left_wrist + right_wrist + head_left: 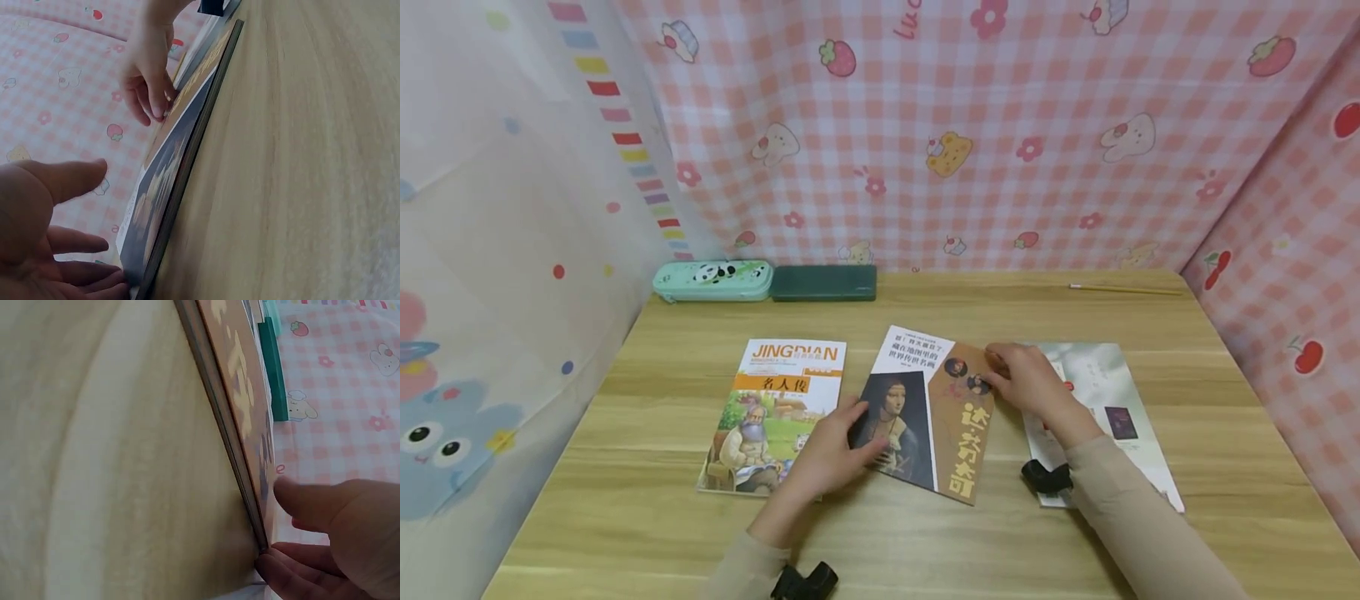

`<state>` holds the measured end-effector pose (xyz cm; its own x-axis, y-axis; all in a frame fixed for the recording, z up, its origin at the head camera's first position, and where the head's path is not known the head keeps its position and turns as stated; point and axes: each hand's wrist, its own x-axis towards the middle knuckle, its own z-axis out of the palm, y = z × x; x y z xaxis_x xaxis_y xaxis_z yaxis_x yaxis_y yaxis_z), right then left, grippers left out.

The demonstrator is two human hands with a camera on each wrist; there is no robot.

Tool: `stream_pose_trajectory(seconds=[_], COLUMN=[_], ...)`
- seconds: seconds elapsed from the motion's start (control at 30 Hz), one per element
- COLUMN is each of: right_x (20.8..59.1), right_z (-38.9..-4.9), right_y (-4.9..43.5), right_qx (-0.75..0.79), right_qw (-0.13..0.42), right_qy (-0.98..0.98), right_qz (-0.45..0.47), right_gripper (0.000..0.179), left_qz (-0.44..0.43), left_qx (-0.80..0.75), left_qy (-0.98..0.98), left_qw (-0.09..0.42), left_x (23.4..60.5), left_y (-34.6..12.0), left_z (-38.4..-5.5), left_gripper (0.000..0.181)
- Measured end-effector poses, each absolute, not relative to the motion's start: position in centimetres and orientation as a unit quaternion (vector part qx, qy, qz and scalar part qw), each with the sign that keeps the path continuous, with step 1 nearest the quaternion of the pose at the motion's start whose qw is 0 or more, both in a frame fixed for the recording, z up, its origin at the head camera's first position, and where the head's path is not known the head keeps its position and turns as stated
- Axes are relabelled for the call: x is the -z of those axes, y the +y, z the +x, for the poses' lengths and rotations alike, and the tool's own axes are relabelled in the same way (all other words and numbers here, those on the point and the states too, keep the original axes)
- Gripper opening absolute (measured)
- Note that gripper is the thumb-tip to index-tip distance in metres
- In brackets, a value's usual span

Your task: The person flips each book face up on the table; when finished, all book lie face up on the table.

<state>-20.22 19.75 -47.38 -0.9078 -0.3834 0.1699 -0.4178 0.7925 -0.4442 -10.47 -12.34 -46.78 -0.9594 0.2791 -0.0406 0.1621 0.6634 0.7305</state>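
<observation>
In the head view a book (pixel 895 425) with a portrait and a brown panel lies slightly turned in the middle of the table. My left hand (pixel 838 446) is at its left edge, thumb spread from the fingers. In the left wrist view those fingertips (pixel 119 278) meet the book's edge while the thumb stands apart from the cover. My right hand (pixel 1033 383) is at the upper right corner. Its fingertips (pixel 269 565) touch that corner in the right wrist view, with the thumb just off the cover.
Left of the middle book lies an orange and white book (pixel 775 417). A pale green book (pixel 1105 375) lies to the right, partly under my right forearm. Along the back are a mint panda pencil case (pixel 715 282), a dark green case (pixel 823 283) and a pencil (pixel 1123 289).
</observation>
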Motion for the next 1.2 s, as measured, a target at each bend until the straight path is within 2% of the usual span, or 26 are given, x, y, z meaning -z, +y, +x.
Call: stream_pose_trajectory(seconds=[0.07, 0.2, 0.27, 0.53, 0.87, 1.03, 1.13, 1.2], right_x=[47.4, 47.2, 47.1, 46.7, 46.6, 46.0, 45.8, 45.6], right_z=[-20.3, -20.4, -20.6, -20.9, -21.1, -20.9, -20.7, -20.6], right_y=[19.7, 19.8, 19.9, 20.1, 20.1, 20.8, 21.5, 22.0], right_qx=[-0.239, -0.224, -0.219, -0.215, -0.222, -0.252, -0.273, -0.281], right_qw=[0.010, -0.042, -0.061, -0.067, -0.085, -0.063, -0.052, -0.051], right_qy=[-0.946, -0.946, -0.945, -0.942, -0.942, -0.932, -0.927, -0.926], right_qz=[0.217, 0.232, 0.234, 0.250, 0.236, 0.252, 0.253, 0.247], right_gripper=[0.027, 0.061, 0.067, 0.066, 0.068, 0.055, 0.056, 0.062], left_qz=[0.124, 0.136, 0.135, 0.142, 0.127, 0.127, 0.132, 0.136], left_qx=[-0.410, -0.452, -0.455, -0.391, -0.377, -0.360, -0.368, -0.374], left_qy=[0.901, 0.878, 0.876, 0.907, 0.916, 0.923, 0.920, 0.917], left_qw=[0.075, 0.083, 0.084, 0.060, 0.062, 0.056, 0.039, 0.031], left_x=[46.9, 47.3, 47.6, 47.9, 47.9, 47.4, 47.2, 47.0], left_y=[-12.2, -11.8, -11.6, -11.1, -10.9, -10.6, -10.4, -10.2], left_z=[-10.4, -10.1, -9.9, -9.5, -9.2, -9.0, -8.9, -9.0], left_gripper=[0.064, 0.067, 0.071, 0.078, 0.082, 0.090, 0.091, 0.090])
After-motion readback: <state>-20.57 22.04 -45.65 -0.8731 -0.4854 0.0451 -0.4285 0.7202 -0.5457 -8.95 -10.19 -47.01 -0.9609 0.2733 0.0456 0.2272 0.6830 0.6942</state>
